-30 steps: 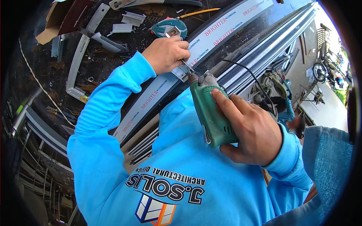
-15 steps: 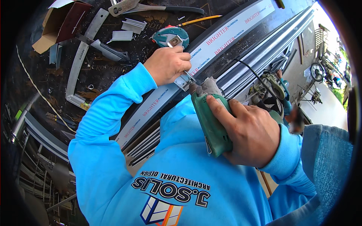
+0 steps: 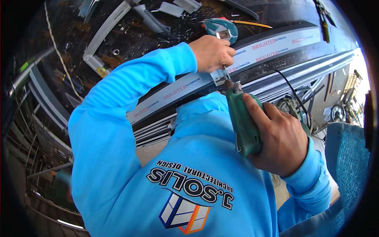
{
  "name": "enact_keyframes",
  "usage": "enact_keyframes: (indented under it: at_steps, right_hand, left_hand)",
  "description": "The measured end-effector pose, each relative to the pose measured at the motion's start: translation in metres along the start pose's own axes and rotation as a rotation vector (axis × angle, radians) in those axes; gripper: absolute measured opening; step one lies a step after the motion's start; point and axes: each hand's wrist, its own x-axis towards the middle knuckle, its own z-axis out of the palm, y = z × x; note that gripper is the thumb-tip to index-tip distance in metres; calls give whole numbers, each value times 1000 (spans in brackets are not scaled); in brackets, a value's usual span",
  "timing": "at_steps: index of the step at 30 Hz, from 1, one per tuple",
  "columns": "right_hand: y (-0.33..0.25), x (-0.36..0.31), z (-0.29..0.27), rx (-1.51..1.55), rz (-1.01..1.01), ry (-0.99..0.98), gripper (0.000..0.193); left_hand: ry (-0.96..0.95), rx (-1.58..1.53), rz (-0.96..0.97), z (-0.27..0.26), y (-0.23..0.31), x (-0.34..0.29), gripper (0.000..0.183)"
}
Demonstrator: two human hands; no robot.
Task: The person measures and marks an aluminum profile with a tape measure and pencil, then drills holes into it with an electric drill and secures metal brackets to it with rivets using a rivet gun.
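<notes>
A long aluminium profile [image 3: 252,53] wrapped in white protective film with red print lies across the dark surface [image 3: 166,31], its long axis running from the near left up to the far right. Beyond it, at the far middle, sits a teal tape measure [image 3: 221,28] with a yellow blade stretched out to the right. Loose grey metal offcuts [image 3: 152,19] and a longer pale bar [image 3: 104,33] lie scattered at the far left, and a thin cord [image 3: 59,51] runs down the left side. Stacked grey profiles [image 3: 316,75] lie alongside on the near right of the wrapped one, with a black cable [image 3: 292,91] trailing over them.

The left hand [image 3: 211,53] is closed in a pinch on a small metal bracket [image 3: 221,75] set against the wrapped profile's near edge. The right hand [image 3: 278,136] is wrapped firmly around the body of a green power drill [image 3: 242,118], which sits in the middle right. The drill's long axis points away and slightly left, its tip meeting the bracket just under the left fingers. The person's blue sleeves and chest, bearing a printed logo, block the near part of the surface.
</notes>
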Motion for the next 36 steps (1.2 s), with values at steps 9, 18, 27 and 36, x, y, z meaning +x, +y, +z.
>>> enact_keyframes:
  at_steps: [9, 18, 27, 36]
  right_hand:
    - [-10, 5, -1, -47, 56, -105, 85]
    - [-13, -4, 6, -103, 31, -56, 89]
    - [-12, -4, 4, -108, 51, -31, 84]
    - [-10, -8, 10, -89, 51, -6, 85]
  left_hand:
    - [-34, 11, -34, 3, 1, -4, 8]
    - [-73, 23, -39, 2, 2, -3, 15]
    - [7, -56, 84, -2, 15, -23, 45]
    - [-27, -27, 212, 22, -1, -32, 38]
